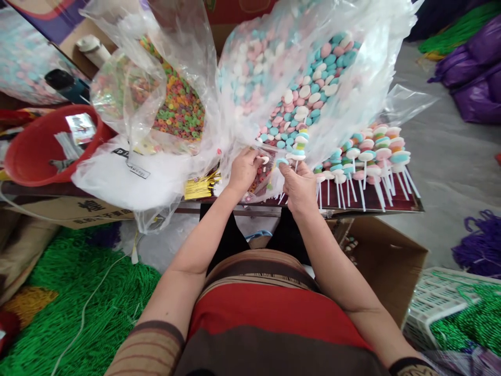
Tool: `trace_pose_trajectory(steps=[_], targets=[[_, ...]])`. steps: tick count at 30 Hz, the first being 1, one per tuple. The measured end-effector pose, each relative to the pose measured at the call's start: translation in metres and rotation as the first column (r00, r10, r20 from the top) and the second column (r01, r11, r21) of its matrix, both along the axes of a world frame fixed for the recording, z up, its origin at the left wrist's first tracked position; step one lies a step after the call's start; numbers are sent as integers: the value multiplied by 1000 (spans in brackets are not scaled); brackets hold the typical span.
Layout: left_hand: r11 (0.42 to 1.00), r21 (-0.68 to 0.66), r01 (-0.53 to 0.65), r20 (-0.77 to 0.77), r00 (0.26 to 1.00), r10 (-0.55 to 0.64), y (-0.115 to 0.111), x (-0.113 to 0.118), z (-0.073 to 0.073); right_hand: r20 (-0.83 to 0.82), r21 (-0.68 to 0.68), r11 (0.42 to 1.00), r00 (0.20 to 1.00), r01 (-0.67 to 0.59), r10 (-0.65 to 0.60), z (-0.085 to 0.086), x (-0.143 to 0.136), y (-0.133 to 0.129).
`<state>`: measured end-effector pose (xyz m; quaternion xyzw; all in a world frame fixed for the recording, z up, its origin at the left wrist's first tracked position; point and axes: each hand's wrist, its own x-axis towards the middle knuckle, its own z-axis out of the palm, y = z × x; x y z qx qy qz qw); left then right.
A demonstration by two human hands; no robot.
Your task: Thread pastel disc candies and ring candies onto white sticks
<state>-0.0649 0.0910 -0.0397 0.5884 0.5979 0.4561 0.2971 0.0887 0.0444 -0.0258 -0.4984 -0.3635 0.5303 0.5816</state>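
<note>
My right hand (299,185) is closed round the stick of a candy skewer (300,143), stacked with white, blue, yellow and green pieces. A blue candy (282,162) sits at the tips of its fingers. To the left, my left hand (245,169) pinches a white candy (265,160) between thumb and finger. Below and between the hands lies a bag of reddish ring candies (256,183). Just beyond them, a big clear bag spills pink, white and blue candies (291,117). Finished-looking candy skewers (366,156) lie in rows right of my right hand.
Ring candies (178,107) fill a bag at the back left, beside a red basin (37,149). Gold ties (199,188) lie near the table edge (415,205). An open carton (385,256) and a white crate (438,297) stand below right; green strings (90,297) cover the floor left.
</note>
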Motion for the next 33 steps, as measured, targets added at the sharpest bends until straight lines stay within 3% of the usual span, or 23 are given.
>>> trace_pose_trajectory(steps=[2, 5, 8, 10, 12, 17, 24, 29, 33], targets=[[1000, 15, 6, -31, 1000, -5, 0, -2, 5, 0, 15, 1000, 1000, 15, -15, 0, 1, 1], [992, -114, 54, 197, 980, -31, -13, -1, 12, -31, 9, 999, 999, 31, -31, 1, 1, 1], [955, -204, 217, 525, 847, -81, -34, 6, 18, -22, 23, 1000, 1000, 11, -11, 3, -1, -1], [941, -188, 280, 623, 775, -106, -45, 12, 21, 11, 29, 999, 999, -31, 31, 4, -3, -3], [947, -166, 276, 649, 753, -106, -53, 17, 23, 35, 31, 997, 997, -72, 71, 6, -4, -6], [965, -132, 226, 637, 765, -93, -57, 20, 25, 15, 50, 997, 999, -50, 50, 8, 0, -11], [983, -126, 133, 516, 855, -49, -62, 23, 21, 68, 89, 996, 998, -1, -5, -1, -5, -17], [992, 27, 123, 301, 945, -125, -69, 19, 21, 112, 64, 996, 993, -55, 48, -2, -1, -21], [995, 52, 86, 139, 986, -93, -71, 16, 29, 108, 50, 990, 986, -133, 127, -4, 3, -22]])
